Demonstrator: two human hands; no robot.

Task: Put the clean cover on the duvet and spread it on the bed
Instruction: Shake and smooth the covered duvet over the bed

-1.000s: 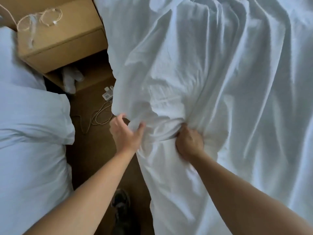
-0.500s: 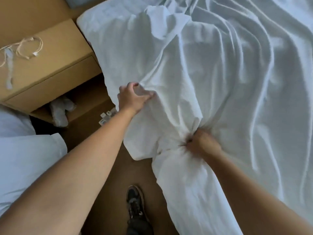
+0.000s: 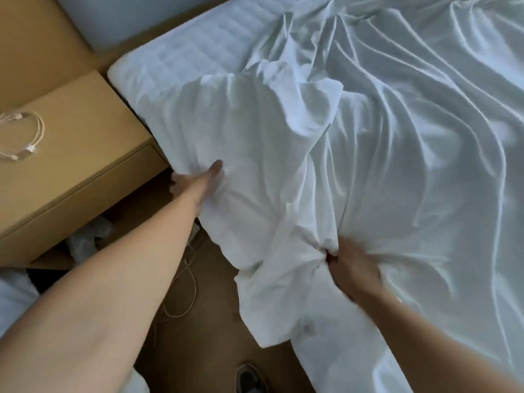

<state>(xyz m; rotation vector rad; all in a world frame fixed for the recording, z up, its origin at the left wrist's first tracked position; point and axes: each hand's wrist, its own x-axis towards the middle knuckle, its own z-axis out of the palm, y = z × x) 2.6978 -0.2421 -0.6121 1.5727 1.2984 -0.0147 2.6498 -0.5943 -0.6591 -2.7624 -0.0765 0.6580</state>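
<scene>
Over the near-left edge of the white quilted bed (image 3: 175, 61), soft, light and floppy, white crumpled fabric duvet (image 3: 255, 131), pinched at its left fold by left grip (image 3: 198, 181), bunched tight in closed right grip (image 3: 351, 268); best seized at corners.

the left arm stretches forward, nearly straight, and the left hand (image 3: 198, 181) pinches the duvet cover (image 3: 255, 143), thumb on top, fingers tucked under its edge. the right hand (image 3: 351, 269), closer in and slightly blurred, curls its fingers round a bunched fold of the same cover.
</scene>
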